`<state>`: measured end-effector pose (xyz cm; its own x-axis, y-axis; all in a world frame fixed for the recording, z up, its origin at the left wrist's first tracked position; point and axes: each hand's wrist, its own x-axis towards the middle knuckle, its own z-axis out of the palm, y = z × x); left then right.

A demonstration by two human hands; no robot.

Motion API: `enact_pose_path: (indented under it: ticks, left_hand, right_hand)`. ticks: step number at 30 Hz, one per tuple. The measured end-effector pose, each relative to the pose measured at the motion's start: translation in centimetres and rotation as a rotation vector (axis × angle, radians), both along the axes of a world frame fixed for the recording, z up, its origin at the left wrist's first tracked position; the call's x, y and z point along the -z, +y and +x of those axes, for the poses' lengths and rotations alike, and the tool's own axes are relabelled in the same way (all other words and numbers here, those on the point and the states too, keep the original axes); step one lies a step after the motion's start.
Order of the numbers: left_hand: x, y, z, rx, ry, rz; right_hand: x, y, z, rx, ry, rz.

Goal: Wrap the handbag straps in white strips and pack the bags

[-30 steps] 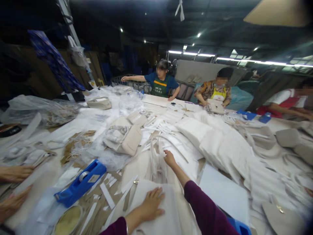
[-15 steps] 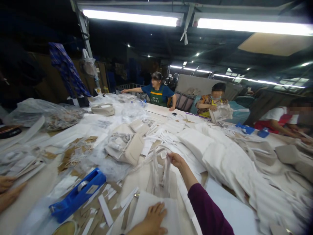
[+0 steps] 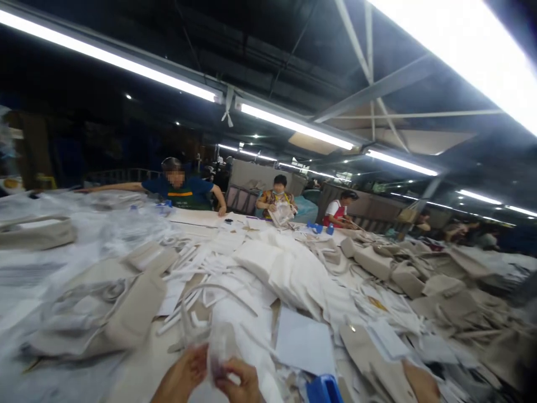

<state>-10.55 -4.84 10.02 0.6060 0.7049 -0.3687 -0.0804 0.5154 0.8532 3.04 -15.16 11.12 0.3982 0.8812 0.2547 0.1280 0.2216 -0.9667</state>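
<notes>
On the tabletop (image 3: 197, 216), a beige handbag (image 3: 140, 307) lay left of both hands. The blurred left hand (image 3: 183, 374) sat just beside a translucent strip's (image 3: 220, 338) left edge, its grip impossible to tell; the right hand (image 3: 241, 380), nearer, pinched the lower end between thumb and finger. The strip's long axis pointed away from the person.

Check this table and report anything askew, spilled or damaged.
The white sheets near the middle look askew: they lie fanned out instead of squared up. Loose white strips beside them point every which way. No spill or damage is evident, though the foreground is blurred.
</notes>
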Motion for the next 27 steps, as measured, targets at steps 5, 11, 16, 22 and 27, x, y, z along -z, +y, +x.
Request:
enact_pose_path:
  ticks: [5, 11, 16, 22, 27]
  left_hand:
    - [-10.8, 3.4, 2.5, -0.042, -0.188, -0.3]
    - [-18.3, 5.9, 4.1, -0.134, -0.251, 0.035]
    - [-22.2, 5.1, 3.7, -0.058, -0.255, 0.299]
    - [-24.1, 3.0, 3.0, 0.106, -0.24, 0.543]
    - [-25.1, 0.8, 3.8, 0.201, -0.199, 0.628]
  right_hand:
    - [3.1, 0.0, -1.4, -0.02, -0.251, 0.051]
    - [2.1, -1.0, -1.5, 0.001, -0.2, -0.091]
    - [-4.2, -0.2, 2.1, -0.26, -0.112, -0.134]
    - [-17.2, 3.6, 10.6, 0.095, 0.129, 0.143]
    - [-27.4, 5.3, 12.6, -0.169, 0.281, 0.232]
